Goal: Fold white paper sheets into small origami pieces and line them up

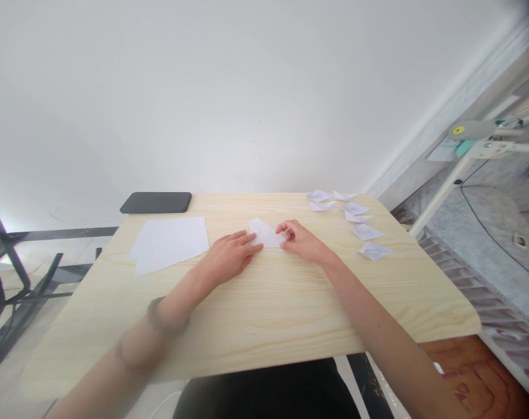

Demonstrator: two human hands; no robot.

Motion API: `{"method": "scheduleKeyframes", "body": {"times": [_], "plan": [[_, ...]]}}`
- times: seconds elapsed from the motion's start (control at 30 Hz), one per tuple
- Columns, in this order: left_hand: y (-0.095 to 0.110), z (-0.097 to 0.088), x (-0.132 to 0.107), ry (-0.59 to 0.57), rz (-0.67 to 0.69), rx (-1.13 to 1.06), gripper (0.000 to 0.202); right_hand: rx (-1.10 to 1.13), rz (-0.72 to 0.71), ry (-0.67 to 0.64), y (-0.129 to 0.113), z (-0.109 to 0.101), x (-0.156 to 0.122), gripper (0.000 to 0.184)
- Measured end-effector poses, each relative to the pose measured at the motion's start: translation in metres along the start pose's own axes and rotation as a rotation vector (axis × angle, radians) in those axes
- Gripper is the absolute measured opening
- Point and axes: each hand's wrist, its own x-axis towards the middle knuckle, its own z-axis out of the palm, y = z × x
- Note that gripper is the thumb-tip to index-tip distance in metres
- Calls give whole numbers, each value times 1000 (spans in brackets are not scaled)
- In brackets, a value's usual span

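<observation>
A small white sheet of paper (266, 234), partly folded, lies on the light wooden table (264, 302) near the middle. My left hand (229, 256) rests flat with fingers stretched out, fingertips pressing the paper's left edge. My right hand (301, 240) has its fingers curled in a pinch on the paper's right edge.
A stack of blank white sheets (170, 243) lies at the left. A dark phone (156, 202) sits at the table's back left edge. Several small folded paper pieces (355, 216) are scattered at the back right. A white lamp arm (465, 157) stands to the right.
</observation>
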Motion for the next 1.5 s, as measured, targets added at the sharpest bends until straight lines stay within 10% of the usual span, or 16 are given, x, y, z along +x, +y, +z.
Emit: {"method": "scheduleKeyframes", "body": {"times": [0.27,1.1,1.5], "plan": [[0,-2,0,24,8,17,33,-233,-15,227,-9,26,-2,24],[0,-1,-3,-19,2,49,33,21,-30,-32,1,-2,1,29],[0,1,-3,4,39,41,33,-255,-19,202,-7,27,-1,18]]}}
